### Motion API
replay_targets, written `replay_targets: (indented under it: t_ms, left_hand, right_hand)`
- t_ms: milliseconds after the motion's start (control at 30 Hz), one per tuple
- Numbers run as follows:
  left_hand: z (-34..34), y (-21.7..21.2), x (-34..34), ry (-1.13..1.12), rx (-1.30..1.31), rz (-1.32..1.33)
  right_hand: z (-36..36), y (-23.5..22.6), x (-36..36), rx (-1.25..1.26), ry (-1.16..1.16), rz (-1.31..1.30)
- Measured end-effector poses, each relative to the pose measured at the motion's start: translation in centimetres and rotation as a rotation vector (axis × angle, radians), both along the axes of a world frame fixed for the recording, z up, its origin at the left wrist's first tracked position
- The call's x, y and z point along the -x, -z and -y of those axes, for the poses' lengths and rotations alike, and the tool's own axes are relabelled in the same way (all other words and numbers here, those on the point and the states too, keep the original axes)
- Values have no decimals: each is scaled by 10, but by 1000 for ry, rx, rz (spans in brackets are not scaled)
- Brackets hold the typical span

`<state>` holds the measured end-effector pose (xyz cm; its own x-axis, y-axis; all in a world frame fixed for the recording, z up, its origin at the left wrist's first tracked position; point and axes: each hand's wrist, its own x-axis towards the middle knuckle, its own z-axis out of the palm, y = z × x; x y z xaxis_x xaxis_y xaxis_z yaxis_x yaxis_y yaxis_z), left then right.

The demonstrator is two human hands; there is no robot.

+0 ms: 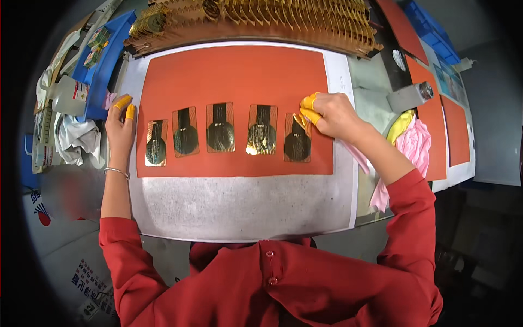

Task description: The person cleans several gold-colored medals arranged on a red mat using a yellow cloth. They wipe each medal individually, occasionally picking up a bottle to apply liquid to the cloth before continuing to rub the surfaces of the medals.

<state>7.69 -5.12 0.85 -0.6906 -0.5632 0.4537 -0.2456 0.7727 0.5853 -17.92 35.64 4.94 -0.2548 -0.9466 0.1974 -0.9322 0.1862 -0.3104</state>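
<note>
On the orange-red sheet (234,76) lie several thin, shiny rectangular plates in a row, each with gold edge lines and a dark round figure with a neck. The middle plate (220,128) and the far-left plate (156,143) lie flat. At the right end of the row, my right hand (335,115), in yellow finger cots, pinches the upper right corner of the last plate (298,143); the fingertips partly hide it. My left hand (122,122), also in yellow finger cots, rests on the white board's left margin with fingers stretched out, holding nothing.
A rack of gold plates (261,27) stands along the back. Blue trays (111,46) and a translucent jug (70,95) are at left, beside white cloth (79,141). To the right are a capped bottle (408,97), pink cloth (411,144) and more orange sheets (455,131).
</note>
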Motion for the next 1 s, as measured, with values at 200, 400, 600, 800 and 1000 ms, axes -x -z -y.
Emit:
replay_targets:
  t_ms: [200,400,600,800,1000]
  left_hand:
    - [-4,1,1,-20,-21,1]
    - [0,0,-1,-10,11,-11]
    - [0,-6,1,25,-65,-63]
    - [-2,2,-5,59,-228,-172]
    - [-6,-3,6,126,-216,-114]
  right_hand:
    - [-34,4,-56,31,-174,65]
    - [-25,0,-46,71,9,-34]
    - [-25,3,-52,75,110,-23]
    - [-20,4,-62,-17,160,42]
    - [-16,-8,-36,-2,240,28]
